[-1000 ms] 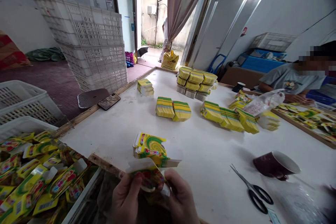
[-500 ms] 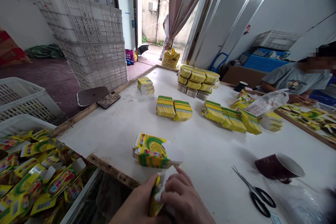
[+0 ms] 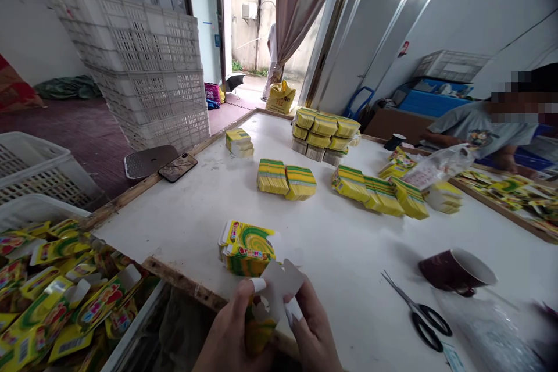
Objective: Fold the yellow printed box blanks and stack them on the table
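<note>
Head view: at the near edge of the worktop (image 3: 349, 232), the left hand (image 3: 229, 337) and right hand (image 3: 316, 334) both pinch one yellow pack (image 3: 279, 290). Half a second ago they were closed over it, edge-on. Now its white flap stands up between the left thumb and the right fingertips, blank side showing, so the folding is mid-way. The pack hangs just near of the small stack of packs (image 3: 246, 247), apart from it. Scissors (image 3: 418, 314) and a dark cup (image 3: 457, 270) lie to the right, unmoved.
</note>
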A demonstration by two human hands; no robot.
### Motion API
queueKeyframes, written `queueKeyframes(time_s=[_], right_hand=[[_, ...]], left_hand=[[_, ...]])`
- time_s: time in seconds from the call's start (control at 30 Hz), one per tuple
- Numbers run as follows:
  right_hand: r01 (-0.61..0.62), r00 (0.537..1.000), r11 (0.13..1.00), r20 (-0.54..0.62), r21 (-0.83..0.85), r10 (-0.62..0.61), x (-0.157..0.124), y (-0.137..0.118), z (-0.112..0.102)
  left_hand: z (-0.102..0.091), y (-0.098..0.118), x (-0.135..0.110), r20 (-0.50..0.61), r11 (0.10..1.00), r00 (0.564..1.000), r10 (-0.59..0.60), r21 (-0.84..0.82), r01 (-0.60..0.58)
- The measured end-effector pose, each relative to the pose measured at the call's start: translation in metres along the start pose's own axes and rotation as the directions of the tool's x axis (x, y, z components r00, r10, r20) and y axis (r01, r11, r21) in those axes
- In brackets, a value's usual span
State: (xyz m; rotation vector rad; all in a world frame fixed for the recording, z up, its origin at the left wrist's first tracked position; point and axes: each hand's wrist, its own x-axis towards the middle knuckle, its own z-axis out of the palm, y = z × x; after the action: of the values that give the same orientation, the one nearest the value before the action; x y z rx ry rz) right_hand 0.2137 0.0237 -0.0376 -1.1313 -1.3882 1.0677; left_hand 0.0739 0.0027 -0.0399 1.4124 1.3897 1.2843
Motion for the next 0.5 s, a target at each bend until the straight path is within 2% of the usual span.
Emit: queueKeyframes(time_s=[0.1,0.2,0.27,0.37,0.5], right_hand=[[-0.024,0.996,0.999,-0.082,0.031,0.027,-0.001,0.000,0.011],[0.002,0.994,0.998,-0.113,0.069,0.006,-0.003,0.002,0.019],[0.019,0.993,0.999,-0.119,0.050,-0.013,-0.004,0.004,0.020],[-0.022,0.990,1.000,-0.138,-0.012,0.020,-0.003,0.009,0.016],[-0.100,0.995,0.986,-0.006,0.131,0.102,-0.001,0.018,0.013]], left_hand=[[0.000,0.000,0.000,0.043,1.000,0.999,-0.003,0.018,0.002],[0.001,0.004,0.001,0.088,1.000,0.996,-0.023,-0.013,0.024],[0.001,0.006,0.001,0.088,0.999,0.996,-0.034,-0.027,0.036],[-0.001,0.004,0.001,0.057,0.998,0.997,-0.056,0.045,0.054],[-0.001,-0.002,0.001,0.020,0.991,0.997,-0.068,0.119,0.065]])
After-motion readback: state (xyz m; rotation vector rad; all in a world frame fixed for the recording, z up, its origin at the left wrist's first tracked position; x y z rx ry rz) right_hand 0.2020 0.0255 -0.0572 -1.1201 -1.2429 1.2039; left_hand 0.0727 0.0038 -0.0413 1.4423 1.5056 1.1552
